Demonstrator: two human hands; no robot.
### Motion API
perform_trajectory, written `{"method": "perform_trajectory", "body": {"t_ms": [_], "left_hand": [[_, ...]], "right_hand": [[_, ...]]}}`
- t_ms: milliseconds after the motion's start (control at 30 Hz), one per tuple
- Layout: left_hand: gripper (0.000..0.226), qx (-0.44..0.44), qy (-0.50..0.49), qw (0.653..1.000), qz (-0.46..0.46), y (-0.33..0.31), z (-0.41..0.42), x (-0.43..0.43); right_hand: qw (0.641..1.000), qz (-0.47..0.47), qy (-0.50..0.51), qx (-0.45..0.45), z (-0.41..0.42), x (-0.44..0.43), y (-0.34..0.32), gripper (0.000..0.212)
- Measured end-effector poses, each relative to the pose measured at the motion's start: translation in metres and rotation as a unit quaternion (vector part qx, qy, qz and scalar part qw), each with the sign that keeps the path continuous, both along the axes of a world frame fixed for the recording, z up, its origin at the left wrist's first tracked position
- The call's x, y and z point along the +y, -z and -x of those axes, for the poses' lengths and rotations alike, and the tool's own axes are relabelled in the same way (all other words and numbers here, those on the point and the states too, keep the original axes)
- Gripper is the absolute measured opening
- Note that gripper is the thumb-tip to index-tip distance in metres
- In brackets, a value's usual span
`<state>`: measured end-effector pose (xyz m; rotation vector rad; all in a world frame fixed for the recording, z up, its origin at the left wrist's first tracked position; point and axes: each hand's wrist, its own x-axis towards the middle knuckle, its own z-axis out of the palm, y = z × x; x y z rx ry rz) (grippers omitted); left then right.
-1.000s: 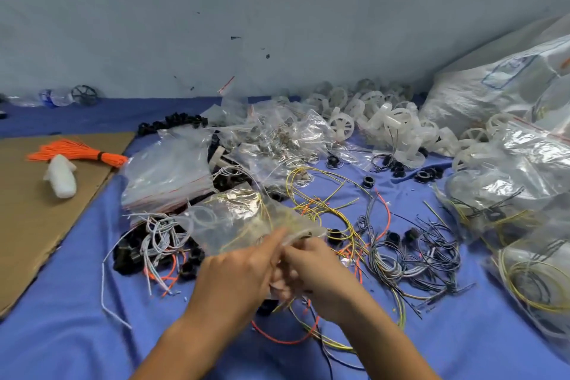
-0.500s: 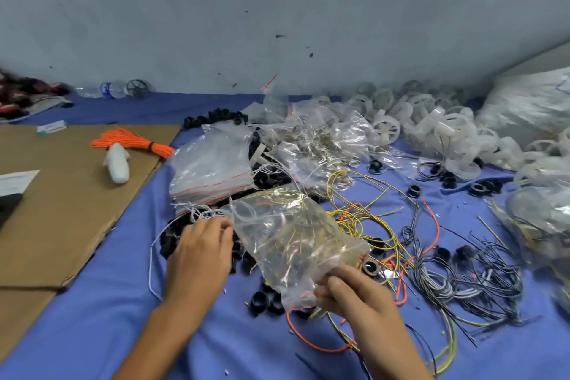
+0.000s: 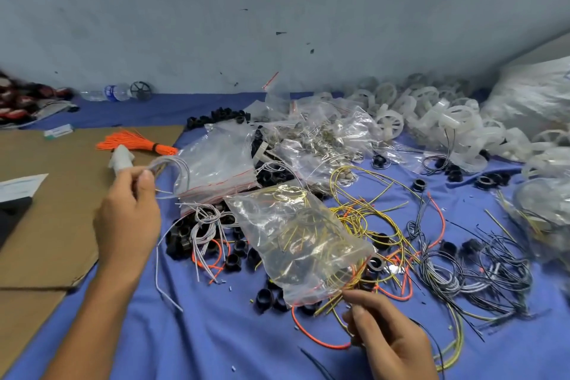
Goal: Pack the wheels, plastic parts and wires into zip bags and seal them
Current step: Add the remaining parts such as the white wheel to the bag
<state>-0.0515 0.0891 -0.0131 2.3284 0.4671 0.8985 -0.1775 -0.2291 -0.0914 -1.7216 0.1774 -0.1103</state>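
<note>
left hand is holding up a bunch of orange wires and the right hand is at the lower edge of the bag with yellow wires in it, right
Not quite. The head view shows the left hand pinching white wires, not orange ones; the orange bundle lies on the cardboard. The right hand is at the lower edge of the bag with yellow wires, as you said.

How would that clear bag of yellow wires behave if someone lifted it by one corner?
Probably floppy: the zip bag is thin, crinkled film lying slack over the black parts. Likely light, since it holds only thin yellow wires. Wire ends poke out of its mouth by the right hand, so contents might slip out.
</note>
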Motion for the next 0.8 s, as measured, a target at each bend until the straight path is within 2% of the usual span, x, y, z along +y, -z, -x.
{"method": "perform_trajectory", "body": {"t_ms": [67, 133, 200, 267, 300, 333, 367, 400, 467, 500, 567, 600, 667, 800], "left_hand": [[0.018, -0.037, 0.052, 0.994, 0.091, -0.019, 0.014, -0.012], [0.015, -0.026, 0.167, 0.966, 0.194, -0.031, 0.039, -0.046], [0.012, 0.038, 0.284, 0.921, 0.263, -0.027, 0.070, -0.090], [0.016, 0.113, 0.364, 0.874, 0.302, -0.012, 0.099, -0.131], [0.018, 0.148, 0.383, 0.863, 0.295, -0.003, 0.108, -0.146], [0.023, 0.173, 0.392, 0.863, 0.266, 0.008, 0.115, -0.157], [0.028, 0.180, 0.394, 0.877, 0.211, 0.019, 0.119, -0.162], [0.029, 0.167, 0.383, 0.898, 0.136, 0.026, 0.121, -0.163], [0.024, 0.084, 0.353, 0.932, -0.019, 0.035, 0.116, -0.159], [0.018, 0.043, 0.351, 0.931, -0.086, 0.040, 0.113, -0.157], [0.009, 0.026, 0.335, 0.919, -0.205, 0.055, 0.105, -0.155], [0.012, 0.040, 0.320, 0.918, -0.229, 0.061, 0.102, -0.155], [0.019, 0.045, 0.297, 0.929, -0.216, 0.068, 0.096, -0.155], [0.042, -0.021, 0.296, 0.940, -0.169, 0.073, 0.093, -0.157]], "right_hand": [[1.000, 0.000, -0.008, -0.006, 0.006, 0.001, -0.010, 0.034], [0.999, -0.034, -0.038, -0.012, 0.011, 0.005, -0.023, 0.025], [0.991, -0.107, -0.081, -0.001, 0.015, 0.011, -0.035, 0.012], [0.981, -0.167, -0.096, 0.005, 0.018, 0.016, -0.041, 0.018], [0.979, -0.185, -0.080, 0.003, 0.019, 0.017, -0.042, 0.016], [0.979, -0.197, -0.055, 0.008, 0.019, 0.016, -0.043, 0.008], [0.979, -0.202, -0.025, 0.019, 0.019, 0.011, -0.040, 0.010], [0.979, -0.202, 0.003, 0.039, 0.019, 0.004, -0.035, 0.021], [0.978, -0.188, 0.015, 0.092, 0.017, -0.011, -0.028, 0.032], [0.978, -0.169, 0.001, 0.119, 0.014, -0.019, -0.026, 0.033], [0.978, -0.126, -0.054, 0.155, 0.004, -0.029, -0.021, 0.032], [0.977, -0.102, -0.083, 0.165, -0.002, -0.031, -0.019, 0.031], [0.974, -0.070, -0.134, 0.170, -0.018, -0.029, -0.018, 0.029], [0.971, -0.080, -0.177, 0.139, -0.047, -0.009, -0.025, 0.021]]}}
